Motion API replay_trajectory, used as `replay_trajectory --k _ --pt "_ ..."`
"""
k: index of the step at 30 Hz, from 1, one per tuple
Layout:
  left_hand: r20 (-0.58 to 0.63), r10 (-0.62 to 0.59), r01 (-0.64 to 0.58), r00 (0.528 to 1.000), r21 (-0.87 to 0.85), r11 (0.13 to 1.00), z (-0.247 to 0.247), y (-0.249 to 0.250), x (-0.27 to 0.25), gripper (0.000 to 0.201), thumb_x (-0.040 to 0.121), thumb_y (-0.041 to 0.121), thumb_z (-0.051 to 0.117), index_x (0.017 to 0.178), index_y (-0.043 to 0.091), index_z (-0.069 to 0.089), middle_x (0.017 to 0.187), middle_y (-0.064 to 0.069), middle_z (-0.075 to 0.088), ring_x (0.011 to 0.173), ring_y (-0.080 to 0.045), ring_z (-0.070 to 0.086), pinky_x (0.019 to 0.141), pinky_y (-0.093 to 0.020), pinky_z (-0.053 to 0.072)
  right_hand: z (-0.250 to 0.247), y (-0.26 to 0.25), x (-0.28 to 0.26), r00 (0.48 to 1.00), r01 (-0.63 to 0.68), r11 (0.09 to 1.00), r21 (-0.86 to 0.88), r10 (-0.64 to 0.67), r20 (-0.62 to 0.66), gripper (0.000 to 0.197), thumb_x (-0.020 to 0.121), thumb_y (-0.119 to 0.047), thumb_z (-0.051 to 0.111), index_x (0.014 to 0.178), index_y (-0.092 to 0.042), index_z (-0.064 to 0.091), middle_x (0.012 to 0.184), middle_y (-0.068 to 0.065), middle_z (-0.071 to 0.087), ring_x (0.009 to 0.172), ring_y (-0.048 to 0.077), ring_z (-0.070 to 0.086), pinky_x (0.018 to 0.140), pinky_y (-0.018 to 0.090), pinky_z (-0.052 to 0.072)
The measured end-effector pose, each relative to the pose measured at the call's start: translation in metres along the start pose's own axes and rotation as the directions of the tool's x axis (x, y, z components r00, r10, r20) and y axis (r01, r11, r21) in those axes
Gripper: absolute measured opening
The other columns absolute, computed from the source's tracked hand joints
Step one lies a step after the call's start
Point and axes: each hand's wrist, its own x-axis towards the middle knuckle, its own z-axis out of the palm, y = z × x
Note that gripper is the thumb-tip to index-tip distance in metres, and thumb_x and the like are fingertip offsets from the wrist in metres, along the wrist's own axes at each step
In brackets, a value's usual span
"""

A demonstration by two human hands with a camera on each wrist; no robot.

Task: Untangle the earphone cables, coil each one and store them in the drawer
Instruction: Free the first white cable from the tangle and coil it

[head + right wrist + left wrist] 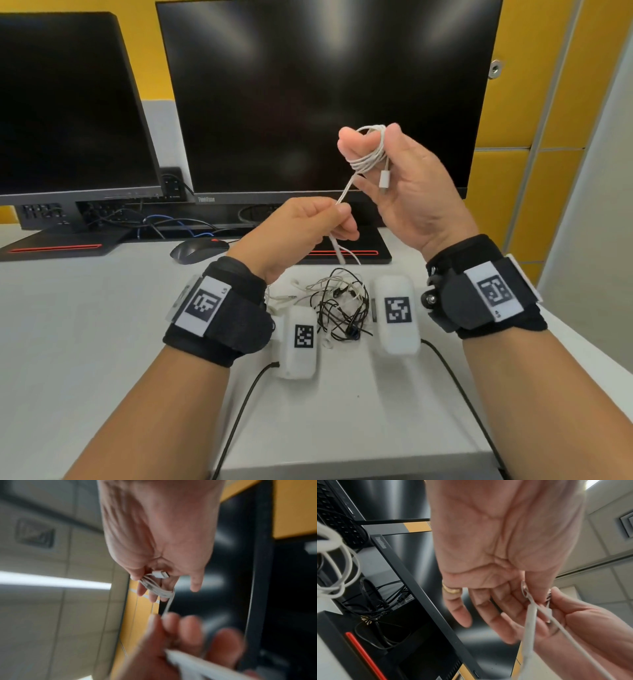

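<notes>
My right hand (368,154) is raised in front of the monitor with a white earphone cable (371,156) wound in several loops round its fingers; the cable's white plug (384,180) hangs against the palm. In the right wrist view the coil (155,587) and the plug (160,574) sit across the fingers. Lower and to the left, my left hand (339,217) pinches the free strand of the same cable, which runs taut up to the coil and trails down to the table. A tangle of black and white earphone cables (342,308) lies on the table below both hands. No drawer is in view.
Two white boxes with square markers (299,339) (397,315) flank the tangle. A large monitor (308,96) stands behind the hands, a second monitor (68,102) at the left, and a black mouse (198,250) by its base. The white table's edge (359,467) is near me.
</notes>
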Motion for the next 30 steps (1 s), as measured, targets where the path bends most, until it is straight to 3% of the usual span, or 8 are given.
replay_trajectory --k 4,7,11,16,19,25,27,30 --pt "0.023 -0.038 0.040 0.999 -0.117 0.992 -0.002 0.003 -0.002 0.028 0.103 0.026 0.039 0.102 0.017 0.065 0.063 0.005 0.058 0.062 -0.008 0.056 0.079 -0.030 0.051 -0.002 0.012 0.004 0.986 0.126 0.857 -0.499 -0.164 -0.033 0.028 0.104 -0.026 0.037 0.103 -0.024 0.065 0.123 -0.011 0.065 0.119 -0.002 0.054 0.101 0.018 0.038" --pt "-0.039 -0.069 0.064 0.997 -0.124 0.990 -0.002 0.003 -0.001 0.027 0.104 0.026 0.037 0.106 0.019 0.063 0.056 0.006 0.052 0.053 -0.007 0.048 0.067 -0.026 0.050 -0.003 0.011 0.006 0.969 0.166 0.844 -0.509 -0.237 -0.076 0.025 0.105 -0.025 0.036 0.103 -0.028 0.061 0.124 -0.015 0.062 0.120 -0.005 0.051 0.098 0.008 0.035" --pt "-0.126 -0.119 0.096 0.985 -0.172 0.980 -0.003 0.004 0.002 0.026 0.100 0.018 0.041 0.101 0.013 0.066 0.063 0.001 0.063 0.056 -0.010 0.059 0.059 -0.022 0.050 -0.001 0.009 0.006 0.945 0.193 0.819 -0.540 -0.303 -0.121 0.024 0.105 -0.024 0.036 0.096 -0.027 0.058 0.123 -0.015 0.060 0.114 -0.011 0.051 0.092 -0.001 0.034" --pt "-0.272 -0.085 0.012 0.959 -0.257 0.966 -0.005 0.002 0.005 0.019 0.097 0.013 0.047 0.094 0.011 0.065 0.073 0.000 0.070 0.065 -0.010 0.065 0.068 -0.025 0.055 -0.004 0.016 0.004 0.987 0.118 0.668 -0.735 -0.161 0.012 0.027 0.102 -0.031 0.045 0.097 -0.011 0.062 0.089 0.002 0.062 0.083 0.009 0.058 0.077 0.028 0.048" --pt "-0.365 -0.045 -0.046 0.930 -0.236 0.971 -0.006 0.001 0.005 0.013 0.097 0.013 0.051 0.095 0.012 0.064 0.080 0.000 0.073 0.070 -0.008 0.067 0.067 -0.021 0.055 -0.003 0.016 0.001 0.996 0.076 0.594 -0.801 -0.002 0.093 0.025 0.101 -0.032 0.048 0.098 -0.012 0.064 0.087 0.004 0.065 0.081 0.009 0.059 0.075 0.027 0.047" --pt "-0.424 -0.031 0.004 0.905 -0.065 0.998 -0.007 -0.006 0.009 0.014 0.092 0.018 0.052 0.083 0.019 0.063 0.092 -0.006 0.066 0.091 -0.014 0.062 0.085 -0.031 0.049 -0.003 0.011 0.002 0.979 0.123 0.629 -0.768 -0.204 -0.010 0.027 0.101 -0.030 0.046 0.092 -0.008 0.060 0.078 0.009 0.057 0.071 0.015 0.053 0.062 0.023 0.045" --pt "-0.388 -0.056 0.012 0.920 -0.114 0.993 -0.007 -0.005 0.010 0.017 0.094 0.016 0.048 0.083 0.019 0.060 0.094 -0.006 0.068 0.089 -0.013 0.063 0.083 -0.030 0.049 -0.005 0.010 0.004 0.959 0.125 0.692 -0.711 -0.269 -0.093 0.027 0.102 -0.028 0.044 0.091 -0.009 0.059 0.074 0.002 0.055 0.070 0.009 0.052 0.063 0.016 0.044" --pt "-0.359 -0.076 0.000 0.930 -0.208 0.978 -0.007 -0.002 0.010 0.021 0.098 0.014 0.040 0.083 0.019 0.054 0.074 0.006 0.068 0.076 -0.007 0.064 0.077 -0.027 0.048 -0.007 0.010 0.007 0.941 0.124 0.757 -0.642 -0.295 -0.167 0.033 0.103 -0.029 0.041 0.085 -0.009 0.059 0.075 -0.001 0.057 0.077 0.006 0.054 0.072 0.013 0.043"
